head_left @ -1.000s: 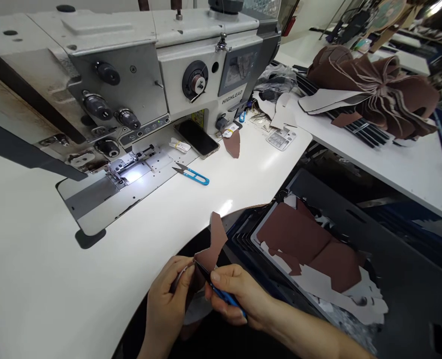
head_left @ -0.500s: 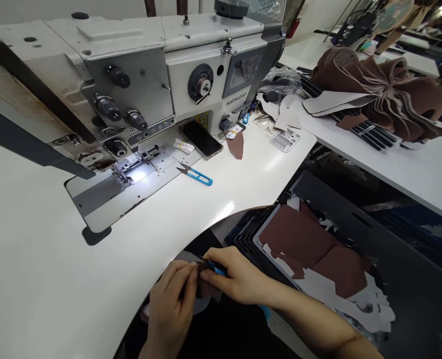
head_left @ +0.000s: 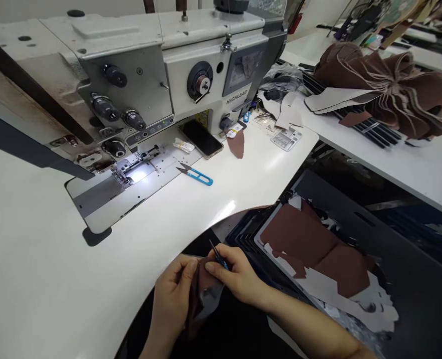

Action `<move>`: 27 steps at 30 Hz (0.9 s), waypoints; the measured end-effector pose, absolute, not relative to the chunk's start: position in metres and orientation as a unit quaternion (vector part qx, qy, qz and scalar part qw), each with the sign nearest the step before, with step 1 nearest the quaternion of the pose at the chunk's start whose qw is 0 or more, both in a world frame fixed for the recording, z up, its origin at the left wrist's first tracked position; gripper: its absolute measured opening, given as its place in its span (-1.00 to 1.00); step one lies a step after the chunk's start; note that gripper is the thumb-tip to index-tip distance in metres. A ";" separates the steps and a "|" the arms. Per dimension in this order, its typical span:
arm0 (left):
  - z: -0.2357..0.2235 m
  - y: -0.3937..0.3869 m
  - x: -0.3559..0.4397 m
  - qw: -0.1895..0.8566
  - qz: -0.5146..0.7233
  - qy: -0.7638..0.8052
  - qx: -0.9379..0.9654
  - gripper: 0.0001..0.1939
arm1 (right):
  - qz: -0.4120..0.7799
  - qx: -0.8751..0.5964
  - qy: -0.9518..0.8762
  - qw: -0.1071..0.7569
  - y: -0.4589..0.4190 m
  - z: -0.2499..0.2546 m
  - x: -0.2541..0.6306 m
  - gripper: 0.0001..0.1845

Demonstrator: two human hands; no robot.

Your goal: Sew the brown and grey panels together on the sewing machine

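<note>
Between my two hands, over my lap at the table's front edge, hangs a brown leather-like piece [head_left: 206,280] with a greyish backing. My left hand [head_left: 176,284] pinches its upper left edge between thumb and fingers. With thumb and fingertip my right hand [head_left: 236,273] grips the same piece at the upper right. Tucked in that right hand is a pair of blue thread snips [head_left: 221,258], its dark blades pointing up and left. The lower part of the piece is in shadow.
A sewing machine [head_left: 131,85] stands across the white table [head_left: 161,219]. Near it lie a second pair of blue snips [head_left: 195,174], a phone [head_left: 201,138] and a brown scrap [head_left: 236,145]. At right are a dark bin [head_left: 404,279] with cut pieces and a stack of brown panels [head_left: 385,89].
The snips' blades have turned away from the piece and now point upward. My fingers have shifted on the piece, which is spread more openly between both hands and shows more of its brown face.
</note>
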State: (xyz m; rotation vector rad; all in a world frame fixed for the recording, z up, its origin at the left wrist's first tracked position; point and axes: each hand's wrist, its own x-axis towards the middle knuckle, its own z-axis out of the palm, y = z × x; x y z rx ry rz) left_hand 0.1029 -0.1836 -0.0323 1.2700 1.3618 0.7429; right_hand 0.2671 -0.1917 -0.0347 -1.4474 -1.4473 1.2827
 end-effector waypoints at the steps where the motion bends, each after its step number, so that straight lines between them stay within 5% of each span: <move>1: -0.033 -0.182 0.102 0.551 0.304 0.564 0.535 -0.74 | 0.474 -0.565 -0.581 0.344 -0.191 -0.033 0.270 -0.76; 6: -0.031 -0.180 0.101 0.566 0.287 0.524 0.568 -0.81 | 0.299 -0.551 -0.671 0.396 -0.200 -0.002 0.293 -0.67; 8: -0.030 -0.180 0.102 0.557 0.281 0.527 0.577 -0.83 | 0.393 -0.539 -0.617 0.419 -0.210 0.009 0.299 -0.70; 13: -0.032 -0.178 0.106 0.527 0.310 0.548 0.571 -0.83 | 0.821 -0.409 -0.251 0.310 -0.221 -0.001 0.290 -0.48; 27: -0.029 -0.181 0.104 0.503 0.352 0.554 0.562 -0.88 | 0.849 -0.406 -0.114 0.320 -0.215 -0.011 0.280 -0.42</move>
